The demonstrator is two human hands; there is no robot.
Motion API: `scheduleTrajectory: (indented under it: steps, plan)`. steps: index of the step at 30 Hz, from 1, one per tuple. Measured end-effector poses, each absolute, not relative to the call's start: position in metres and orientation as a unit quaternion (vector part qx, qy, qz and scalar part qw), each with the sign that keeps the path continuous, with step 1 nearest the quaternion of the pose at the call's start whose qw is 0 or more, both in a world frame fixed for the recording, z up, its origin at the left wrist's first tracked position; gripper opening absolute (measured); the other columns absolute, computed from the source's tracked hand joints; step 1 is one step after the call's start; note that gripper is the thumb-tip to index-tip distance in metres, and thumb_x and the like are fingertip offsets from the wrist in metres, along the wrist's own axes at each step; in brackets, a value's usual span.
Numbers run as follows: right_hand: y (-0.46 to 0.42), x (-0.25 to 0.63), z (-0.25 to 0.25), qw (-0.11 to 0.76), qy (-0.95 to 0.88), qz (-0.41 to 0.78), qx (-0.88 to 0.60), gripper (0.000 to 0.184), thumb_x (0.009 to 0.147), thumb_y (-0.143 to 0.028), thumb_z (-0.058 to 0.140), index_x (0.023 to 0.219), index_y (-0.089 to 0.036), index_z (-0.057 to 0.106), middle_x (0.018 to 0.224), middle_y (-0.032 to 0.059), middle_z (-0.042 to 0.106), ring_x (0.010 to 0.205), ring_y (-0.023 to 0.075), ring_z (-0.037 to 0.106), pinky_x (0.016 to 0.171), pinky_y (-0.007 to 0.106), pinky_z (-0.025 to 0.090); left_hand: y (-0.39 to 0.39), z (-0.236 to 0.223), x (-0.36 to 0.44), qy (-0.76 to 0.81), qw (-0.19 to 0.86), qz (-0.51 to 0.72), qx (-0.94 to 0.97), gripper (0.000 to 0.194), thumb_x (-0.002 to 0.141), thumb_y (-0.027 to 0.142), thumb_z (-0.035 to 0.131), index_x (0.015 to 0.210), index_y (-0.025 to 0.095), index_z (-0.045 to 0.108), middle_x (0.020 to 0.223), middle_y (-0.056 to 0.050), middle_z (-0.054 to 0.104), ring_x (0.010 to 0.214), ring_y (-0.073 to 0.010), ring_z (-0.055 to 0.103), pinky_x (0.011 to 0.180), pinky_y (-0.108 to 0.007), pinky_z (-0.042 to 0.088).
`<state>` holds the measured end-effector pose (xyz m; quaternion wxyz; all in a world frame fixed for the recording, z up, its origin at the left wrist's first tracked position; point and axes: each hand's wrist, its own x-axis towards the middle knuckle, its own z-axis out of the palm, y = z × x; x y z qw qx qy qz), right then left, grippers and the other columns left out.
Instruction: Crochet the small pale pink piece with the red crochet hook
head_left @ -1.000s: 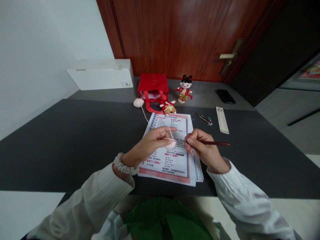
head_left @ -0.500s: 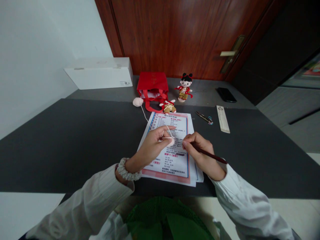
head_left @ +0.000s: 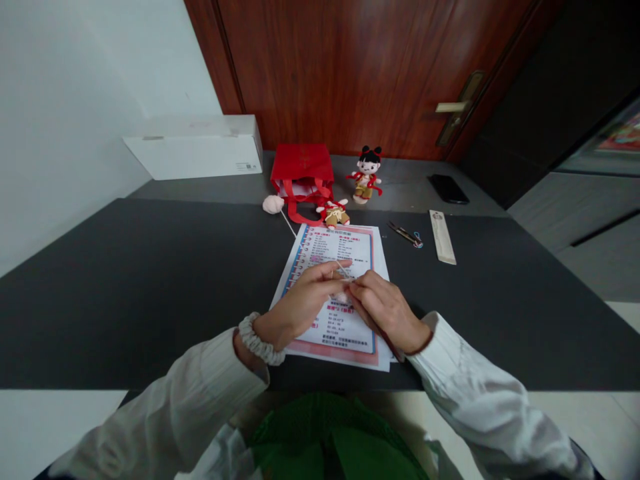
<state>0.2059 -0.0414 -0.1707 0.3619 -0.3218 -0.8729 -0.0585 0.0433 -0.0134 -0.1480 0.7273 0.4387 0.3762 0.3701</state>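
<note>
Left hand (head_left: pixel 297 310) pinches a pale crochet piece (head_left: pixel 341 297), held steady for the right hand (head_left: pixel 385 313), closed around a dark crochet hook (head_left: pixel 393 345); its strand trails to a yarn ball (head_left: pixel 273 204).

The right hand (head_left: pixel 387 312) has moved left and now touches the left hand (head_left: pixel 300 307) above the middle of the paper sheet (head_left: pixel 345 341). The small pale yarn piece (head_left: pixel 341 297) is mostly hidden between them. The crochet hook (head_left: pixel 391 348) no longer points right; its dark handle slants toward the lower right.
</note>
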Motion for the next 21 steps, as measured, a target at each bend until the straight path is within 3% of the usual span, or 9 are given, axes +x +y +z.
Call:
scheduleTrajectory:
  steps: [2, 5, 8, 10, 12, 16, 21]
  plan:
    - [-0.044, 0.204, -0.168, 0.348, -0.872, -0.081, -0.334, 0.016, 0.095, -0.011, 0.041, 0.087, -0.017, 0.052, 0.078, 0.0075, 0.057, 0.073, 0.0187, 0.051, 0.061, 0.03, 0.046, -0.013, -0.148, 0.043, 0.371, 0.729, 0.384, 0.428, 0.029, 0.072, 0.013, 0.066, 0.1, 0.015, 0.069, 0.069, 0.002, 0.056, 0.073, -0.0129, 0.054, 0.075, -0.028, 0.041]
    - [-0.047, 0.198, -0.164, 0.358, -0.854, -0.085, -0.368, 0.018, 0.094, -0.009, 0.04, 0.084, -0.017, 0.052, 0.074, 0.0067, 0.055, 0.07, 0.019, 0.051, 0.059, 0.03, 0.046, -0.013, -0.147, 0.042, 0.387, 0.665, 0.406, 0.493, 0.035, 0.076, 0.013, 0.062, 0.11, 0.015, 0.066, 0.066, 0.004, 0.053, 0.067, -0.0115, 0.051, 0.072, -0.027, 0.04]
    - [-0.048, 0.196, -0.164, 0.386, -0.842, -0.026, -0.377, 0.017, 0.093, -0.009, 0.042, 0.082, -0.019, 0.051, 0.071, 0.0046, 0.054, 0.067, 0.018, 0.051, 0.058, 0.03, 0.045, -0.012, -0.146, 0.038, 0.393, 0.574, 0.403, 0.595, 0.046, 0.08, 0.014, 0.06, 0.126, 0.015, 0.057, 0.069, 0.003, 0.056, 0.068, -0.0127, 0.053, 0.074, -0.028, 0.041]
    - [-0.048, 0.199, -0.165, 0.404, -0.84, 0.028, -0.362, 0.015, 0.092, -0.01, 0.044, 0.084, -0.021, 0.051, 0.073, 0.0039, 0.055, 0.068, 0.0175, 0.053, 0.059, 0.03, 0.045, -0.01, -0.145, 0.034, 0.396, 0.518, 0.405, 0.641, 0.046, 0.081, 0.016, 0.06, 0.126, 0.015, 0.056, 0.073, 0.002, 0.06, 0.074, -0.0148, 0.056, 0.08, -0.03, 0.042]
    - [-0.048, 0.204, -0.166, 0.426, -0.832, 0.087, -0.346, 0.012, 0.092, -0.012, 0.047, 0.086, -0.022, 0.051, 0.076, 0.0036, 0.057, 0.07, 0.0169, 0.054, 0.062, 0.03, 0.045, -0.007, -0.144, 0.031, 0.398, 0.476, 0.412, 0.667, 0.036, 0.081, 0.016, 0.06, 0.117, 0.016, 0.062, 0.077, 0.0, 0.063, 0.081, -0.0165, 0.059, 0.086, -0.032, 0.042]
    - [-0.049, 0.212, -0.165, 0.491, -0.737, 0.248, -0.394, 0.008, 0.091, -0.02, 0.053, 0.083, -0.022, 0.053, 0.074, -0.0001, 0.058, 0.066, 0.0135, 0.054, 0.06, 0.027, 0.044, -0.005, -0.139, 0.028, 0.389, 0.467, 0.402, 0.685, 0.005, 0.079, 0.015, 0.061, 0.08, 0.017, 0.066, 0.08, -0.003, 0.065, 0.102, -0.0207, 0.059, 0.095, -0.035, 0.039]
    - [-0.043, 0.215, -0.167, 0.56, -0.593, 0.409, -0.409, 0.018, 0.085, -0.027, 0.063, 0.071, -0.02, 0.054, 0.061, -0.004, 0.053, 0.055, 0.0106, 0.047, 0.053, 0.024, 0.037, -0.006, -0.133, 0.027, 0.375, 0.522, 0.387, 0.661, 0.016, 0.076, 0.013, 0.061, 0.061, 0.017, 0.059, 0.101, -0.008, 0.067, 0.126, -0.0245, 0.047, 0.095, -0.034, 0.038]
